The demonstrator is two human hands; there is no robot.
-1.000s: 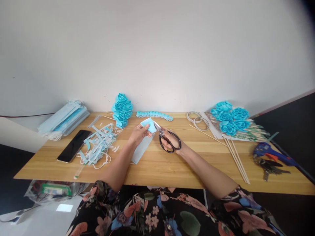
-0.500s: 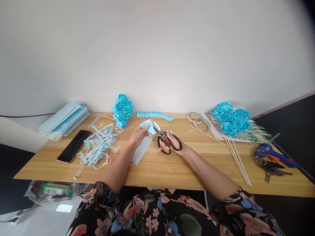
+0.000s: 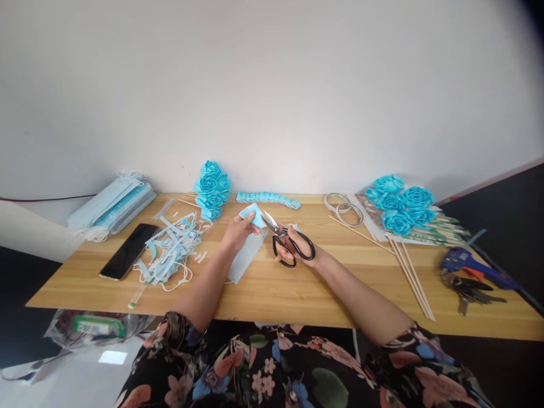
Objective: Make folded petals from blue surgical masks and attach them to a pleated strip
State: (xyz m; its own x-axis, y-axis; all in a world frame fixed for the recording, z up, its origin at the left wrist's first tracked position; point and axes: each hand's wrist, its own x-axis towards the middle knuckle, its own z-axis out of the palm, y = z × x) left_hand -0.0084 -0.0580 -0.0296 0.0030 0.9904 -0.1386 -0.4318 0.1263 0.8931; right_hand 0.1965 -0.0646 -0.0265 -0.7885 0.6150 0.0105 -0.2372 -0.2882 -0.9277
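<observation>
My left hand (image 3: 238, 231) pinches a light blue piece of mask fabric (image 3: 249, 249) above the wooden table (image 3: 272, 283); its top corner sticks up past my fingers and the rest hangs down towards the table. My right hand (image 3: 302, 249) is closed through the black handles of a pair of scissors (image 3: 285, 240). The blades are parted and point up-left at the fabric's top corner, right beside my left fingers.
Left: a heap of cut mask strips (image 3: 170, 249), a black phone (image 3: 129, 251), a stack of masks (image 3: 111, 206). Back: blue fabric roses (image 3: 209, 189), a folded strip (image 3: 267, 198). Right: tape rings (image 3: 342, 208), more roses (image 3: 399, 205), wooden sticks (image 3: 408, 272), a glue gun (image 3: 471, 264), keys (image 3: 467, 290).
The scissors' handles have spread and the blades have opened at the fabric's corner. Both hands stay nearly where they were.
</observation>
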